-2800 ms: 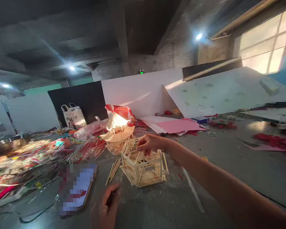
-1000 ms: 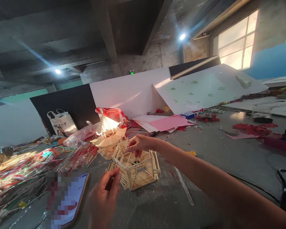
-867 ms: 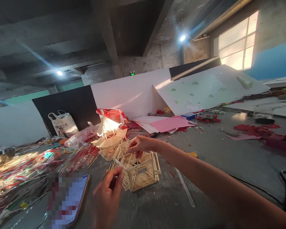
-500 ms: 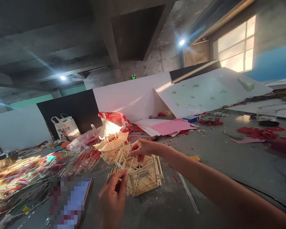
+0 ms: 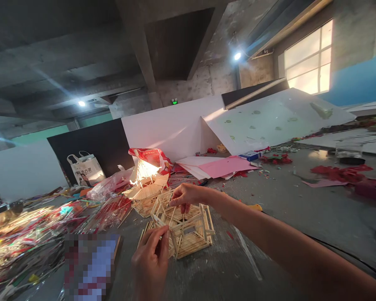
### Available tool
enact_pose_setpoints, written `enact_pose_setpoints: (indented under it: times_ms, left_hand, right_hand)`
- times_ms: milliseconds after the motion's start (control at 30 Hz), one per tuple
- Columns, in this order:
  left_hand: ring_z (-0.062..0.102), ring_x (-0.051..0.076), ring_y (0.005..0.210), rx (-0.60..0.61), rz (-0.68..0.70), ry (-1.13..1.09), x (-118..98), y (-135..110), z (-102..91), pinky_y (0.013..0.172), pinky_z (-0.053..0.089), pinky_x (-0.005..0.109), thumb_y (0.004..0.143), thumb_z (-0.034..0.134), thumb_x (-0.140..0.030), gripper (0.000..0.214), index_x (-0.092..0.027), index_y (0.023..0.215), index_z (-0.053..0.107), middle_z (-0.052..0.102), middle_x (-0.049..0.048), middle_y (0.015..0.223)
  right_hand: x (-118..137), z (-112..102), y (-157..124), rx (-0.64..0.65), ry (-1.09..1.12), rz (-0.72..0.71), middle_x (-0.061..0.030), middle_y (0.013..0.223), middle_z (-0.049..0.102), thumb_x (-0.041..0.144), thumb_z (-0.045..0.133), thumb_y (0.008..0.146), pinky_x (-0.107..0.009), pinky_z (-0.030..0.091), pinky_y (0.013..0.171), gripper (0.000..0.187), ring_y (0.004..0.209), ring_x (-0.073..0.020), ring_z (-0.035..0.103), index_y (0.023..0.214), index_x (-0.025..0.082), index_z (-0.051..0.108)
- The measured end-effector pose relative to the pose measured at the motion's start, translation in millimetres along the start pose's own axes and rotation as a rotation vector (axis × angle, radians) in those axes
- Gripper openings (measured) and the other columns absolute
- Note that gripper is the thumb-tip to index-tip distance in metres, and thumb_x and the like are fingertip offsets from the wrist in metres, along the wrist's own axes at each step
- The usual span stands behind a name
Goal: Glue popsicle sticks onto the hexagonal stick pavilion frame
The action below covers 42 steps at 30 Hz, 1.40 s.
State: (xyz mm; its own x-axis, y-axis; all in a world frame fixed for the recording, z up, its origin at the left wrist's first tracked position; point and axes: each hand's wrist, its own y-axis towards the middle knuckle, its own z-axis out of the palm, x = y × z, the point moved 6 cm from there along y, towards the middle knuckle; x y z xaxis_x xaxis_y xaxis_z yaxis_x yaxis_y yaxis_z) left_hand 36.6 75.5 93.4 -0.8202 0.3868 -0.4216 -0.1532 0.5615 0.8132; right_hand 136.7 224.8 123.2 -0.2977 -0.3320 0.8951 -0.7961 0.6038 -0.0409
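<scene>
The stick frame (image 5: 192, 247) is set before a roofed model (image 5: 149, 190). The right hand (image 5: 186, 197) is held over it, the left hand (image 5: 152, 255) by its left side, both pinched; any hold cannot be told.

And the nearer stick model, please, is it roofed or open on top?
The stick model is open on top: no roof covers it, and its slatted inside shows under the right hand.

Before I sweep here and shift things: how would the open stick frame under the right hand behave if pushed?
The stick frame is probably light, being thin sticks with open gaps. Its slender uprights look fragile and might loosen. Its wide, low shape suggests sliding rather than tipping.
</scene>
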Motion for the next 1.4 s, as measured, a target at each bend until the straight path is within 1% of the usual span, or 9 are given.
enact_pose_setpoints:
  times_ms: [100, 233, 333, 433, 567, 733, 1000, 1100, 1400]
  left_hand:
    - [0.061, 0.013, 0.075, 0.004, 0.023, 0.007, 0.8, 0.6, 0.0, 0.072, 0.049, 0.022, 0.085, 0.047, -0.031, 0.020, -0.021, 0.086, 0.065, 0.066, 0.0028, 0.084]
    - [0.061, 0.013, 0.074, 0.028, 0.056, 0.040, -1.1, 1.7, -0.7, 0.068, 0.050, 0.021, 0.085, 0.047, -0.032, 0.020, -0.021, 0.086, 0.065, 0.066, 0.0037, 0.085]
    - [0.061, 0.014, 0.074, 0.016, 0.035, 0.042, -1.2, 2.0, -1.5, 0.069, 0.050, 0.022, 0.085, 0.045, -0.034, 0.023, -0.021, 0.086, 0.065, 0.066, 0.0045, 0.085]
    - [0.061, 0.013, 0.073, 0.010, 0.023, 0.027, -1.1, 1.9, -0.9, 0.069, 0.050, 0.022, 0.086, 0.045, -0.034, 0.024, -0.021, 0.086, 0.065, 0.066, 0.0039, 0.084]
    - [0.061, 0.012, 0.072, 0.025, 0.022, 0.004, -0.7, 2.0, 0.2, 0.070, 0.049, 0.021, 0.085, 0.046, -0.033, 0.022, -0.021, 0.086, 0.065, 0.066, 0.0027, 0.083]
    - [0.061, 0.013, 0.073, 0.039, 0.010, 0.028, 0.9, 1.4, 0.7, 0.071, 0.049, 0.022, 0.085, 0.045, -0.033, 0.022, -0.021, 0.086, 0.064, 0.066, 0.0029, 0.085]
    - [0.061, 0.013, 0.075, 0.064, 0.046, 0.057, -0.5, 2.5, 0.3, 0.069, 0.048, 0.020, 0.085, 0.047, -0.032, 0.021, -0.021, 0.087, 0.064, 0.066, 0.0026, 0.085]
    - [0.061, 0.013, 0.075, 0.045, 0.024, 0.049, 0.8, 1.9, 0.0, 0.069, 0.048, 0.021, 0.086, 0.046, -0.032, 0.021, -0.021, 0.087, 0.064, 0.066, 0.0026, 0.085]
    - [0.060, 0.013, 0.075, 0.025, 0.043, 0.006, -1.4, 1.2, 0.4, 0.067, 0.045, 0.021, 0.085, 0.046, -0.030, 0.019, -0.022, 0.087, 0.063, 0.065, 0.0011, 0.083]
  right_hand:
    - [-2.4, -0.7, 2.2, 0.002, 0.013, -0.013, 0.0011, 0.059, 0.062, 0.052, 0.071, 0.057, -0.020, 0.047, 0.050, 0.043, 0.056, -0.0131, 0.063, 0.069, 0.014, 0.055]
    - [-2.0, -4.2, 3.3, -0.027, 0.010, -0.043, -0.0006, 0.062, 0.063, 0.055, 0.066, 0.063, -0.020, 0.048, 0.050, 0.044, 0.055, -0.0120, 0.063, 0.068, 0.013, 0.054]
    - [-1.1, -7.6, 2.2, -0.079, -0.003, -0.023, -0.0001, 0.059, 0.060, 0.054, 0.064, 0.066, -0.022, 0.049, 0.048, 0.044, 0.049, -0.0111, 0.061, 0.066, 0.013, 0.052]
    - [-0.5, -7.9, 2.1, -0.098, -0.006, -0.005, 0.0017, 0.055, 0.057, 0.052, 0.063, 0.069, -0.022, 0.049, 0.048, 0.042, 0.047, -0.0105, 0.059, 0.066, 0.013, 0.050]
    - [-1.7, -7.1, 3.8, -0.099, -0.020, 0.002, 0.0014, 0.055, 0.058, 0.050, 0.061, 0.073, -0.022, 0.049, 0.047, 0.040, 0.045, -0.0095, 0.058, 0.064, 0.013, 0.049]
    - [-1.8, -7.2, 4.2, -0.098, -0.030, -0.010, 0.0019, 0.055, 0.057, 0.048, 0.059, 0.075, -0.021, 0.048, 0.046, 0.038, 0.044, -0.0088, 0.057, 0.064, 0.013, 0.050]
    - [-0.6, -7.7, 2.2, -0.095, -0.019, -0.010, 0.0018, 0.057, 0.058, 0.045, 0.059, 0.076, -0.021, 0.047, 0.046, 0.035, 0.044, -0.0094, 0.058, 0.066, 0.013, 0.049]
    - [-2.6, -8.1, 4.0, -0.082, -0.011, -0.021, 0.0017, 0.059, 0.058, 0.045, 0.059, 0.075, -0.021, 0.047, 0.046, 0.035, 0.044, -0.0090, 0.057, 0.066, 0.013, 0.049]
    - [-6.1, -8.6, 7.0, -0.086, -0.018, -0.023, 0.0023, 0.058, 0.056, 0.044, 0.057, 0.078, -0.020, 0.047, 0.045, 0.034, 0.043, -0.0085, 0.057, 0.067, 0.012, 0.049]
